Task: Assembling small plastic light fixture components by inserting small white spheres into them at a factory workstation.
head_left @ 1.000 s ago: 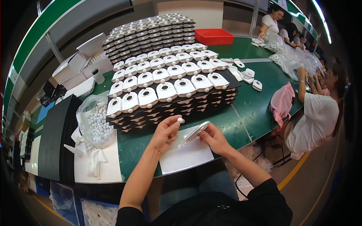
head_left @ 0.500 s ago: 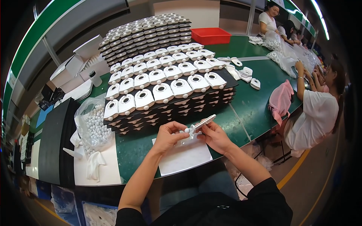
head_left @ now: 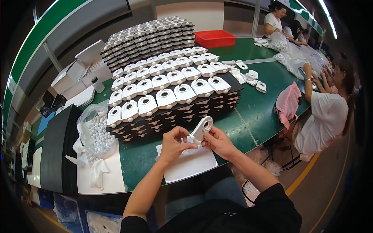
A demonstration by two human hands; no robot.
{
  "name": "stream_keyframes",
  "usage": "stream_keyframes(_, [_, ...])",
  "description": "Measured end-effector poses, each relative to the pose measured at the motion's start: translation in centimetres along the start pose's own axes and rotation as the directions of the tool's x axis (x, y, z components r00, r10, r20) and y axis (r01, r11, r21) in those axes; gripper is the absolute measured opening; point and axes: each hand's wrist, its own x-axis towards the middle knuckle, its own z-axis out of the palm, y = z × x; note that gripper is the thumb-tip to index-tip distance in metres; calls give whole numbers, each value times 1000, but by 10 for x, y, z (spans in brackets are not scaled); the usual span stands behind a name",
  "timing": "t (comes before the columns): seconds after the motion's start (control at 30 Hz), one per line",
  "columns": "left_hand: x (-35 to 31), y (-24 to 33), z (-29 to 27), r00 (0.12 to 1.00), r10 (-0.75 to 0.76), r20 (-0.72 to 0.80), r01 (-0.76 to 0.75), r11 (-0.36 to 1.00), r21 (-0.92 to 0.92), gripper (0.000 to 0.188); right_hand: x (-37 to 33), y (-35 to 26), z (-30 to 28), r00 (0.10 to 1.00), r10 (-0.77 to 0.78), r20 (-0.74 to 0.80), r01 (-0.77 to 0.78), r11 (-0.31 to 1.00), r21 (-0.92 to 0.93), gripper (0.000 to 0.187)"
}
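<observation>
A white plastic part (head_left: 199,133) with a round ringed hole is held up over the table's near edge. My right hand (head_left: 220,144) grips its right side, thumb on the face. The curled thumb and fingers of my left hand (head_left: 175,144) are at its lower left end, where a white ball is mostly hidden. Beneath both hands lies a white sheet (head_left: 190,167). Just beyond, rows of similar white parts (head_left: 166,99) with balls at their near ends rest on stacked black boards (head_left: 175,120).
To the left are a clear bag of white balls (head_left: 99,132), a white cloth (head_left: 99,173), a small nozzle bottle (head_left: 75,160) and black sheets (head_left: 58,151). Loose white parts (head_left: 250,75) and a red tray (head_left: 215,38) lie beyond. Co-workers (head_left: 328,116) sit at the right.
The white part has turned from edge-on to showing its ringed face. My left fingers have spread from a pinch on the ball to a wider curl at the part's end.
</observation>
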Motion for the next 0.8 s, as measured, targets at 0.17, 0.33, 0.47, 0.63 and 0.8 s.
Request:
stream_keyframes(0.17, [0,-10,-1,997,74,15,-76,981,180,53,0,-11,8,992,-105,68,116,975,-188,18])
stream_keyframes(0.33, [2,-19,2,981,190,-50,-187,980,65,68,0,-37,20,991,-110,82,130,943,-306,17])
stream_keyframes(0.47, [2,-7,6,976,214,-47,-214,977,21,71,4,-68,15,955,-142,261,258,831,-493,13])
stream_keyframes(0.63, [-2,-8,-2,983,139,-119,-127,986,104,48,20,-151,-4,876,-470,107,425,648,-632,29])
stream_keyframes(0.8, [1,4,-1,958,191,-214,-166,978,129,23,58,-198,-91,826,-557,-87,218,457,-862,28])
